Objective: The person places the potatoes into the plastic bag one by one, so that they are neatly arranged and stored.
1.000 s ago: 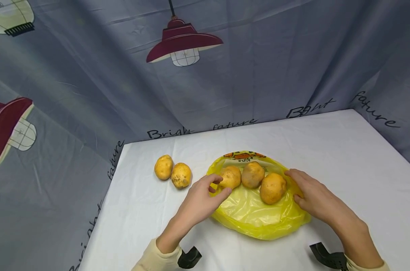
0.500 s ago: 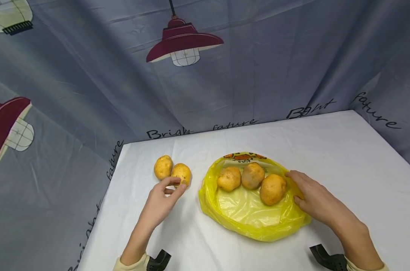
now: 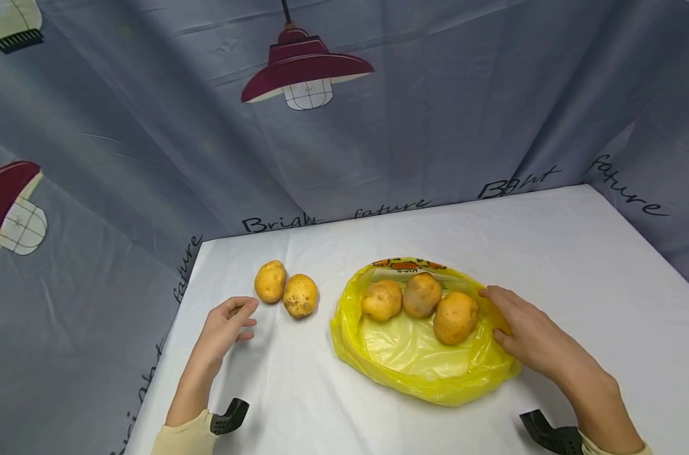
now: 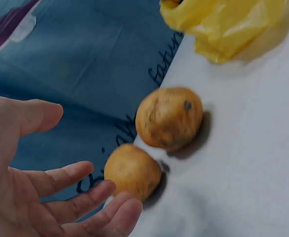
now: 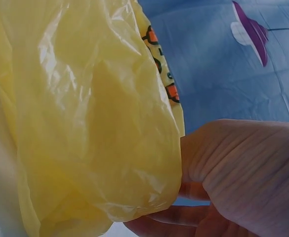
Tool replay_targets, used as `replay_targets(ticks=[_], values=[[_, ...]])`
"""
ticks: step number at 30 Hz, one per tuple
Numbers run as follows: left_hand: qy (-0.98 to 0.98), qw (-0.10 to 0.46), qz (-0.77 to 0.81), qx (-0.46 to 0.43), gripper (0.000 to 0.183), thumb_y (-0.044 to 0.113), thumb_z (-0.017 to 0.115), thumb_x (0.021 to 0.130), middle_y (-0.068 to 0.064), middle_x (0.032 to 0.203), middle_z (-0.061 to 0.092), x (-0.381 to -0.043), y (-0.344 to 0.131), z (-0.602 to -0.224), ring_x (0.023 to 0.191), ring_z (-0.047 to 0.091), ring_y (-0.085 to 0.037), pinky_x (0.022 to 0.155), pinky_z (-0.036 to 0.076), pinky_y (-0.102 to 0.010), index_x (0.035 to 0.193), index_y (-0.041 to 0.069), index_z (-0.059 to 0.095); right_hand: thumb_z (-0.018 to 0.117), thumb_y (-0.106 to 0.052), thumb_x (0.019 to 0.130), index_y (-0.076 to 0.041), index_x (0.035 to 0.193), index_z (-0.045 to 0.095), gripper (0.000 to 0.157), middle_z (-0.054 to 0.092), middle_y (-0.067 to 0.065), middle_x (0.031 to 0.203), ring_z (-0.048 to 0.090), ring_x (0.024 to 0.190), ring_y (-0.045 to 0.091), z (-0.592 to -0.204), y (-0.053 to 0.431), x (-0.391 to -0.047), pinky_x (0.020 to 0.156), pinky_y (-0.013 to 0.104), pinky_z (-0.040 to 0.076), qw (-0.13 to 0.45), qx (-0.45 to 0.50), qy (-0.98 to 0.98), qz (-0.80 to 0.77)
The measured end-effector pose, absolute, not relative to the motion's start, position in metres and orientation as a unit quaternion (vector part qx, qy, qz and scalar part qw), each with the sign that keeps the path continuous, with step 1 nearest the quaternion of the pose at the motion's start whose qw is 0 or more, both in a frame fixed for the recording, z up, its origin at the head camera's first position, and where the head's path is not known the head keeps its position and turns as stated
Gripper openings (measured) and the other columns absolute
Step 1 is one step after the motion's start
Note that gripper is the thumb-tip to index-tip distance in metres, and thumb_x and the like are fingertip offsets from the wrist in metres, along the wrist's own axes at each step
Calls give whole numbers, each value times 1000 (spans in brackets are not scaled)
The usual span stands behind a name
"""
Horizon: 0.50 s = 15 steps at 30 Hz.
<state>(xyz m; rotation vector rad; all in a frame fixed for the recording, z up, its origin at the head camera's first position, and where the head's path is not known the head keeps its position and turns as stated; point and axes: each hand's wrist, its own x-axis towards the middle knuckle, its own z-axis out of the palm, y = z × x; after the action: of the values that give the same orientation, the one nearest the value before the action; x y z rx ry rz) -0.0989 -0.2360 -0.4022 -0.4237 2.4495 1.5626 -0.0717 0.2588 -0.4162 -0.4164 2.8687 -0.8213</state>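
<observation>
In the head view, a yellow plastic bag lies with its mouth spread wide, and inside it sit a left potato, a middle potato and a right potato. My right hand holds the bag's right side; in the right wrist view the yellow film hides part of the thumb and fingers. To the left of the bag, two potatoes, one farther left and one spotted with dirt, rest side by side on the cloth. My left hand hovers just left of them, fingers loosely bent around nothing.
A white cloth covers the table. Grey curtains printed with lamps and lettering hang behind it and along both sides. A black wrist mount sits by the left sleeve, another by the right.
My left hand has moved left from the bag's left edge, past the front of the two loose potatoes, to their left side. The right hand has stayed at the bag.
</observation>
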Motion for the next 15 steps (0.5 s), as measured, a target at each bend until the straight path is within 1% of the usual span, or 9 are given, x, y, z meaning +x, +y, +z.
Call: replay_targets(ticks=[4, 7, 10, 15], values=[[821, 117, 534, -164, 59, 43, 58, 102, -23, 143, 47, -108, -253, -412, 123, 52, -38, 89, 55, -37, 140, -1, 50, 71, 9, 82, 9, 141, 45, 65, 41, 34, 145, 40, 131, 54, -417, 259, -71, 103, 68, 34, 66, -135, 950, -272], [806, 131, 549, -180, 63, 44, 55, 103, -22, 145, 43, -115, -262, -419, 123, 50, -37, 89, 55, -36, 145, -2, 44, 71, 9, 81, 9, 141, 46, 65, 42, 35, 144, 40, 131, 53, -417, 259, -71, 103, 68, 34, 62, -138, 951, -269], [792, 141, 564, -186, 69, 48, 52, 104, -22, 146, 41, -124, -268, -425, 124, 49, -37, 91, 54, -38, 149, -3, 39, 72, 9, 81, 9, 141, 46, 65, 43, 35, 144, 41, 131, 53, -417, 259, -71, 103, 67, 34, 60, -138, 952, -267], [785, 163, 572, -173, 82, 60, 48, 101, -22, 145, 39, -143, -271, -428, 129, 47, -39, 94, 53, -43, 152, -3, 33, 70, 8, 82, 9, 142, 44, 66, 41, 34, 146, 40, 132, 53, -415, 261, -70, 103, 68, 33, 68, -126, 953, -266]])
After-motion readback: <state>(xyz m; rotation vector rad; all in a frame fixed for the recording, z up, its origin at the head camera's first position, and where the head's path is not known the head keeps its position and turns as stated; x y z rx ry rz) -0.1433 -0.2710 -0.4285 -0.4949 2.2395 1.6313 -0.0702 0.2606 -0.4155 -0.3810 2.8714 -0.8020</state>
